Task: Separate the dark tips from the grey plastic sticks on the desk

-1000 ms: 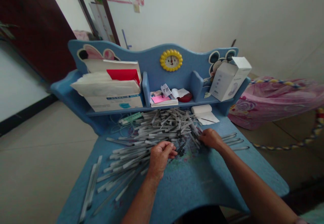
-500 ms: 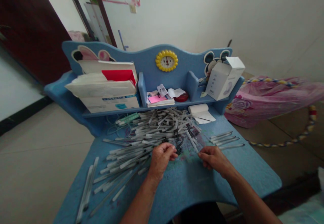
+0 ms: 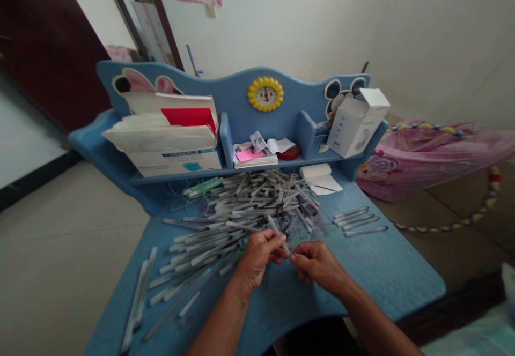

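Observation:
A pale, translucent pen (image 3: 274, 225) slants between my hands above the desk. My left hand (image 3: 259, 254) pinches it near the middle with thumb and fingers. At its lower end, the fingertips of my right hand (image 3: 319, 265) are closed on it; whatever small part they may cover there is hidden. Just beyond my hands spreads a big heap of similar pens (image 3: 257, 195), with small dark parts mixed in. More pens (image 3: 193, 251) fan out left of my left hand. To the right, several pens with dark ends (image 3: 358, 221) lie side by side.
A blue desk (image 3: 402, 270) carries a raised shelf with a mask box (image 3: 181, 163), small papers (image 3: 251, 156) and a white carton (image 3: 356, 125). A paper roll (image 3: 316, 172) lies below the shelf. Two pens (image 3: 139, 302) lie near the left edge.
My right hand has moved left, bringing the pen across to my left hand, which now grips it too. The view has shifted slightly.

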The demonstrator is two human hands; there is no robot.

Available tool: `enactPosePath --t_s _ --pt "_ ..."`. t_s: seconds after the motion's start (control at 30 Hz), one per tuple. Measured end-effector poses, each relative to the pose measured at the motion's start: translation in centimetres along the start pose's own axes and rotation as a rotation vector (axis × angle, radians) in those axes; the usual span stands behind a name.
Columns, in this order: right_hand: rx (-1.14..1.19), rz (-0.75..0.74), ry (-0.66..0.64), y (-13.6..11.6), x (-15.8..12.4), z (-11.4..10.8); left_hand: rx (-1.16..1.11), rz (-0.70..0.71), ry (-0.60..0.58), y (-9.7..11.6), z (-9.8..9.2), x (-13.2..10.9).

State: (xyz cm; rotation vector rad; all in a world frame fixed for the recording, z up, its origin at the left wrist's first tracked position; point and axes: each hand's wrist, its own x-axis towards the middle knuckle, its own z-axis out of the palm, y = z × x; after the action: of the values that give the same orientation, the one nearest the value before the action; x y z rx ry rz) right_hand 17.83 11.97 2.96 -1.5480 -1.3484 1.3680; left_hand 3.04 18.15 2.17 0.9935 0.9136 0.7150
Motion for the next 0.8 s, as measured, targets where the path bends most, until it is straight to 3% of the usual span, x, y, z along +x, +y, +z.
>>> enactPosePath --t_s 0.2,0.4,0.6,0.8 --pt "-0.148 -0.047 0.188 2.0 1.8 -2.7 -0.080 0.002 0.124 0.6 -0.8 0.3" --pt "-0.568 -0.055 0.392 2.2 4.9 -6.6 -0.110 0.012 0.157 0.8 -0.8 0.3" --pt "-0.663 0.027 0.447 0.7 9.6 -7.8 -0.059 0.020 0.155 0.2 -0.9 0.4" --pt "-0.650 0.141 0.400 0.0 13.0 -7.8 -0.033 0.033 0.148 0.0 -1.0 0.3"
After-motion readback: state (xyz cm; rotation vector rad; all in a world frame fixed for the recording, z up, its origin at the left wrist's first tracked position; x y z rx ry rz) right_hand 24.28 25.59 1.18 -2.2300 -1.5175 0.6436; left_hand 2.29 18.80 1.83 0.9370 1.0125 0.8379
